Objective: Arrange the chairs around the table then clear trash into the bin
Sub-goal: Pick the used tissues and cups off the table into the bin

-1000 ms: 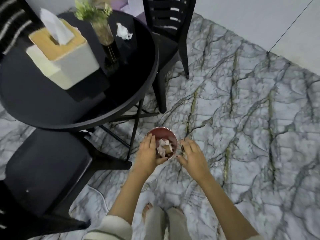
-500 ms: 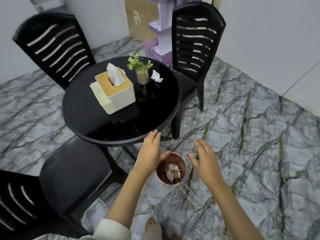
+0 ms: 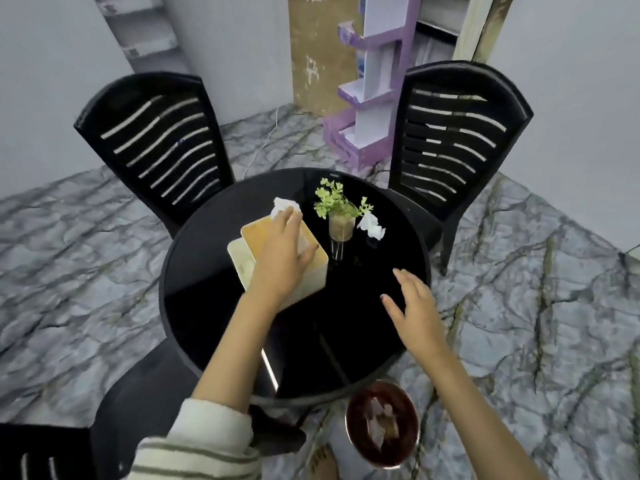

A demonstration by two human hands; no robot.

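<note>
The grey marble floor (image 3: 519,306) fills the room. A round black surface (image 3: 346,323) stands in the middle. Three black chairs are close around it. The left chair (image 3: 156,143) and the right chair (image 3: 457,133) are at the far side. The near chair (image 3: 138,410) is at the bottom left, with its seat partly under the edge. A purple shelf (image 3: 363,98) stands by the wall at the back.

A cream box (image 3: 239,258) with a wood top sits on the surface, left of the middle. A white tissue (image 3: 282,204) sticks up from it. The red bin (image 3: 381,389) is on the floor, just by the near edge of the surface, with bits of paper in it.

The left hand (image 3: 280,254) is over the box, with straight fingers, holding nothing. Its tips are at the tissue, but I cannot tell if they touch it. The right hand (image 3: 412,306) is over the bare surface, wide and holding nothing.

A small green plant (image 3: 341,209) in a glass stands right of the box. The trash (image 3: 372,226), a scrunched white paper, lies on the surface just right of the plant
</note>
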